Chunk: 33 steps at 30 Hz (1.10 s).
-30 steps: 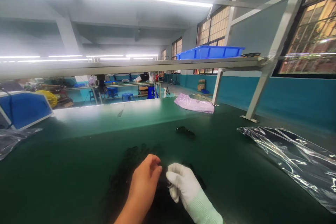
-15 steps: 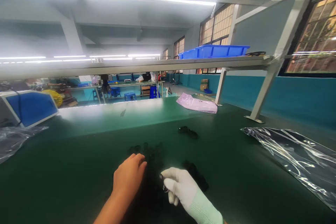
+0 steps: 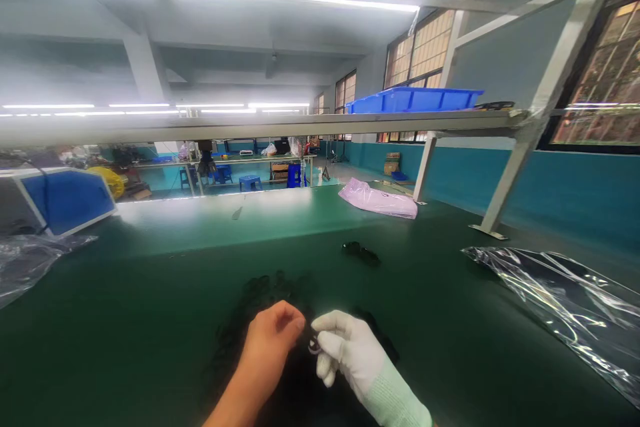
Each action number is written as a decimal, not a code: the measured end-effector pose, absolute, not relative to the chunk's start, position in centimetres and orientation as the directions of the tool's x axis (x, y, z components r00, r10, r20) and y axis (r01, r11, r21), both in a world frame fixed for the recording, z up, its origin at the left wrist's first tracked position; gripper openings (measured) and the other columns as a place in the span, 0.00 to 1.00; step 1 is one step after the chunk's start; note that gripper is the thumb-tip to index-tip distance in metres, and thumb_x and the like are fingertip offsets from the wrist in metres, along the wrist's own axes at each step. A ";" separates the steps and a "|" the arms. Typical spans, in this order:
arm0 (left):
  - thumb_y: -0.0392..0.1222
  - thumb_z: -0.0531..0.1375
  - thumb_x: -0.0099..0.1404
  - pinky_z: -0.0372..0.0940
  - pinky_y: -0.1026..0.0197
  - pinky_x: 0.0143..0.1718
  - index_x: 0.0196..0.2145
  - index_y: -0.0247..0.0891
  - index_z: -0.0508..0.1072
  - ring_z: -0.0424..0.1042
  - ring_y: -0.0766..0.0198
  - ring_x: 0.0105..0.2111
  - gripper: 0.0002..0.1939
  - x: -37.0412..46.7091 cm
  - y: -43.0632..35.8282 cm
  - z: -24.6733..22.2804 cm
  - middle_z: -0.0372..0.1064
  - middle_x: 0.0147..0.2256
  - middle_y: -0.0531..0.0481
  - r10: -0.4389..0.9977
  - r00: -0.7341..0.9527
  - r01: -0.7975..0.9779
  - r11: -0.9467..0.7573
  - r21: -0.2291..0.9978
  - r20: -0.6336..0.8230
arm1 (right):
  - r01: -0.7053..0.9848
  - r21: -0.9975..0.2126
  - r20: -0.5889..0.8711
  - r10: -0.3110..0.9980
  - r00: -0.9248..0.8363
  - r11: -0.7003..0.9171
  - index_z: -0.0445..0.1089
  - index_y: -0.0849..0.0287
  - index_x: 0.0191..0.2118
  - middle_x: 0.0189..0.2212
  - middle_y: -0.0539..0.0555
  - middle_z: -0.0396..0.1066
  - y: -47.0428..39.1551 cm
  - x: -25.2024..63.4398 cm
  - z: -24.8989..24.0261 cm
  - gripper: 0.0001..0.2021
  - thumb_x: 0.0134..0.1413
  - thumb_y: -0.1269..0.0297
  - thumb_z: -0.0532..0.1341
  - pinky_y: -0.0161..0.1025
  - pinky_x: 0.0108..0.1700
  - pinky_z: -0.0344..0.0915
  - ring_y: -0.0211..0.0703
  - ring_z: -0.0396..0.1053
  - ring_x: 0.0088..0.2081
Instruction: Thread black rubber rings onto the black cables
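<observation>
My bare left hand is closed in a pinch just left of my right hand, over a pile of small black pieces on the green table. What its fingertips hold, if anything, is too small to make out. My right hand, in a white glove with a pale green cuff, pinches a small dark ring-like piece between thumb and fingers. More black pieces lie beside the glove, partly hidden by it. A small black cluster rests farther back on the table.
Pink plastic-wrapped package at the table's back. Clear plastic bag at right, another at left below a blue-and-white box. A raised shelf crosses above the table, bearing a blue tray.
My left hand has moved right, from above the black pile to beside the glove, and its fingers have closed into a pinch. My right hand stays nearly in place with the small piece.
</observation>
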<state>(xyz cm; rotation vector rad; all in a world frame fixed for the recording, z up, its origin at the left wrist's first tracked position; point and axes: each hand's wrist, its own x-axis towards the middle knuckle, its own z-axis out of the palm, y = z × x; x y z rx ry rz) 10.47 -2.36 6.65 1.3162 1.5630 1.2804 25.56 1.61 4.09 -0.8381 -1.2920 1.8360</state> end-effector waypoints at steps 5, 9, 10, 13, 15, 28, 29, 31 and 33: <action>0.47 0.58 0.56 0.54 0.65 0.25 0.26 0.40 0.72 0.62 0.64 0.22 0.09 7.7 -1.9 6.7 0.66 0.21 0.54 0.920 -0.372 0.350 0.016 0.936 0.124 | -0.288 -0.921 -0.107 0.880 -0.462 -0.263 0.64 0.63 0.31 0.23 0.52 0.70 1.7 25.9 4.3 0.21 0.39 0.51 0.68 0.32 0.18 0.63 0.36 0.68 0.19; 0.44 0.60 0.55 0.51 0.65 0.26 0.29 0.46 0.76 0.65 0.61 0.26 0.05 7.4 -2.8 7.6 0.70 0.28 0.52 0.893 -0.378 0.634 0.059 0.771 0.243 | -0.285 -0.925 -0.094 0.879 -0.467 -0.250 0.64 0.63 0.33 0.22 0.52 0.70 1.9 25.9 4.0 0.21 0.41 0.52 0.67 0.31 0.17 0.63 0.37 0.68 0.18; 0.44 0.60 0.56 0.52 0.64 0.27 0.31 0.47 0.76 0.66 0.60 0.28 0.05 8.0 -3.1 7.8 0.71 0.30 0.52 0.905 -0.334 0.659 0.024 0.752 0.264 | -0.281 -0.929 -0.089 0.880 -0.466 -0.243 0.64 0.64 0.33 0.21 0.51 0.70 1.9 25.8 3.9 0.21 0.41 0.52 0.67 0.31 0.17 0.62 0.37 0.68 0.18; 0.43 0.60 0.57 0.55 0.65 0.29 0.31 0.46 0.75 0.67 0.61 0.28 0.04 10.4 -4.1 8.0 0.70 0.30 0.52 0.958 -0.133 0.642 -0.111 0.759 0.253 | -0.263 -0.940 -0.072 0.879 -0.471 -0.218 0.64 0.64 0.33 0.19 0.50 0.69 2.1 25.7 3.5 0.21 0.40 0.52 0.68 0.30 0.15 0.60 0.36 0.66 0.16; 0.41 0.59 0.57 0.54 0.65 0.28 0.27 0.44 0.73 0.65 0.63 0.27 0.03 11.7 -4.3 7.9 0.69 0.28 0.53 0.968 -0.086 0.644 -0.125 0.754 0.234 | -0.256 -0.945 -0.056 0.873 -0.484 -0.203 0.64 0.64 0.32 0.18 0.49 0.68 2.1 25.7 3.4 0.20 0.42 0.53 0.67 0.30 0.15 0.60 0.36 0.65 0.16; 0.41 0.54 0.58 0.53 0.66 0.26 0.23 0.38 0.66 0.62 0.65 0.26 0.08 12.2 -3.6 7.0 0.65 0.23 0.55 0.992 -0.123 0.420 0.021 0.907 0.034 | -0.245 -0.942 -0.080 0.864 -0.497 -0.228 0.65 0.62 0.33 0.22 0.50 0.69 1.7 25.8 4.4 0.22 0.38 0.51 0.69 0.35 0.22 0.65 0.37 0.68 0.20; 0.42 0.54 0.59 0.54 0.66 0.27 0.24 0.38 0.67 0.63 0.65 0.26 0.08 12.2 -3.9 7.0 0.65 0.24 0.54 0.991 -0.126 0.414 0.021 0.910 0.035 | -0.234 -0.946 -0.083 0.865 -0.494 -0.225 0.65 0.62 0.32 0.21 0.50 0.68 1.7 25.7 4.4 0.22 0.37 0.51 0.70 0.35 0.22 0.65 0.37 0.68 0.19; 0.44 0.55 0.58 0.54 0.65 0.27 0.25 0.39 0.67 0.63 0.64 0.26 0.08 12.4 -4.4 6.9 0.66 0.24 0.54 0.988 -0.150 0.420 0.026 0.907 0.042 | -0.209 -0.954 -0.083 0.861 -0.502 -0.214 0.65 0.62 0.31 0.19 0.49 0.68 1.4 25.3 4.5 0.21 0.37 0.52 0.70 0.35 0.21 0.65 0.38 0.68 0.19; 0.42 0.56 0.56 0.54 0.65 0.26 0.24 0.39 0.67 0.63 0.65 0.25 0.06 12.5 -4.7 7.2 0.65 0.23 0.55 0.980 -0.188 0.451 0.029 0.892 0.063 | -0.157 -0.967 -0.091 0.851 -0.517 -0.199 0.66 0.62 0.32 0.20 0.51 0.69 1.1 25.0 4.9 0.20 0.38 0.53 0.69 0.37 0.22 0.66 0.40 0.69 0.20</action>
